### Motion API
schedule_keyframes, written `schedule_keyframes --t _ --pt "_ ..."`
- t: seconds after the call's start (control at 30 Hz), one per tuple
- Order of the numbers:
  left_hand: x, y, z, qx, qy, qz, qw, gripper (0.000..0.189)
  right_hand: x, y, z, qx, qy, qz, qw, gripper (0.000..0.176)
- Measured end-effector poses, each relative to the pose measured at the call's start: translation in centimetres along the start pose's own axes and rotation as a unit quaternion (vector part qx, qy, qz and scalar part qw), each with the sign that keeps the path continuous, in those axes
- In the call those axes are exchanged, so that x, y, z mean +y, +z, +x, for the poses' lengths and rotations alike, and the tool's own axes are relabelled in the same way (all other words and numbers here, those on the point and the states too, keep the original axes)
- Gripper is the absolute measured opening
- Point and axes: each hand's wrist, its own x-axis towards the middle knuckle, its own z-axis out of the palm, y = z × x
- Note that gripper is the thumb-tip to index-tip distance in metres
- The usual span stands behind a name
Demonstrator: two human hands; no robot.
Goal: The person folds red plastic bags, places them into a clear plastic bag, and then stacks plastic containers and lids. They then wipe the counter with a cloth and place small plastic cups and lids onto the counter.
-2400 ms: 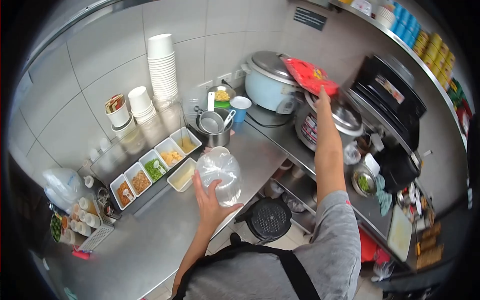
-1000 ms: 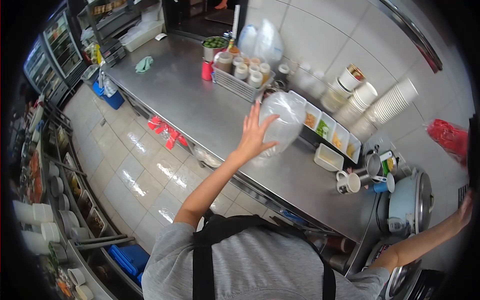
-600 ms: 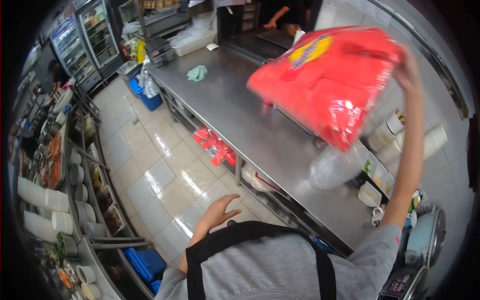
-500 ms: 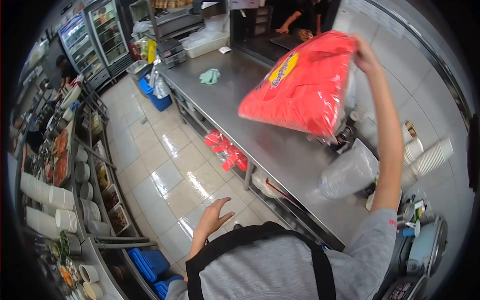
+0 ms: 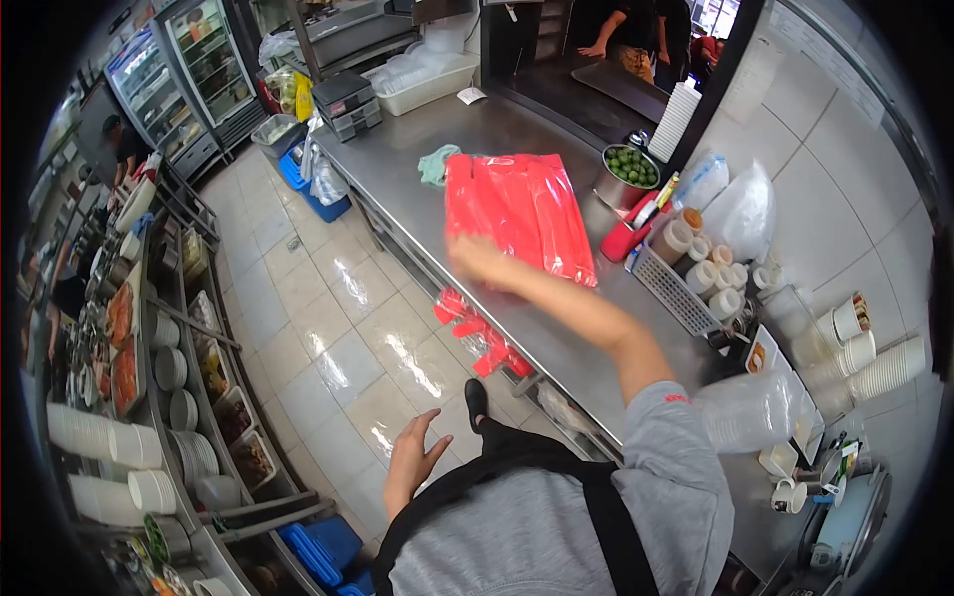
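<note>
From my remote view, the red folded bundle in clear plastic [image 5: 522, 214] lies flat on the long stainless-steel counter [image 5: 397, 149], one corner up against the pale green cloth [image 5: 437, 165]. My right hand [image 5: 479, 260] is at its near left edge, but motion blur keeps me from telling how far its fingers are closed or whether they grip the plastic. My left hand [image 5: 415, 462] is empty over the tiled floor, fingers loosely curled and thumb well apart. To the right of the bundle I have obstacles: a round steel pot full of small green fruits [image 5: 630, 167], a red bottle [image 5: 618, 241] and a perforated grey plastic basket [image 5: 680, 290] packed with pale-capped bottles. I can't read the small red lettering on my right sleeve [image 5: 678, 399] or the print on the wall sheet [image 5: 833, 48], and I see no legible brand on the bundle's upper face. Nearer me, a clear bag of stacked round plastic pieces [image 5: 750, 409] lies by white tubs, one holding orange-brown food [image 5: 758, 358]. A white bin [image 5: 427, 87] at the far end holds clear plastic containers.
</note>
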Motion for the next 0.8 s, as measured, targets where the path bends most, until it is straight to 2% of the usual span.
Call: schedule_keyframes --t 0.07,0.13,0.2,0.23,0.27,0.33,0.43,0.53,0.57,0.63,0.73,0.8 --pt "0.0 -2.0 3.3 -0.005 0.000 0.027 1.000 0.044 -0.8 -1.6 2.4 -0.180 0.022 0.035 0.983 0.026" --pt "0.1 -3.8 6.9 0.006 0.011 0.050 0.999 0.044 -0.7 -4.4 6.3 -0.346 0.047 0.085 0.933 0.029" --pt "-0.4 -5.6 9.8 0.023 0.020 0.066 0.997 0.045 5.0 1.6 14.0 -0.136 -0.024 0.201 0.970 0.044" --pt "-1.2 -6.3 11.3 0.024 0.029 0.074 0.997 0.045 8.6 5.7 18.8 0.007 -0.058 0.188 0.980 0.037" --pt "-1.3 -7.0 12.5 0.042 0.015 0.087 0.995 0.045 9.8 5.0 20.9 0.077 0.032 0.165 0.983 0.029" --pt "-1.2 -8.4 14.3 0.077 -0.010 0.113 0.991 0.044 13.1 6.7 25.2 0.263 0.052 0.134 0.954 0.041" --pt "-2.0 -9.1 15.6 0.103 -0.057 0.084 0.989 0.040 14.9 9.4 26.3 0.227 0.135 -0.110 0.958 0.033" --pt "-3.0 -8.9 17.3 0.074 -0.078 0.042 0.993 0.037 14.6 8.1 28.2 -0.020 0.124 -0.172 0.977 0.022" --pt "-3.3 -8.8 18.0 0.058 -0.078 0.029 0.995 0.035 14.8 7.6 28.8 -0.003 0.123 -0.161 0.979 0.021" --pt "-3.4 -8.9 20.9 0.026 -0.015 0.026 0.999 0.034 15.5 8.1 28.9 0.024 0.128 -0.132 0.983 0.022" --pt "-4.1 -9.1 27.4 -0.002 0.106 0.064 0.992 0.031 15.6 6.9 27.2 -0.016 0.115 -0.105 0.988 0.030" --pt "-4.9 -8.9 32.9 0.000 0.187 0.111 0.976 0.036 14.0 6.1 23.2 0.124 0.111 -0.006 0.986 0.038"
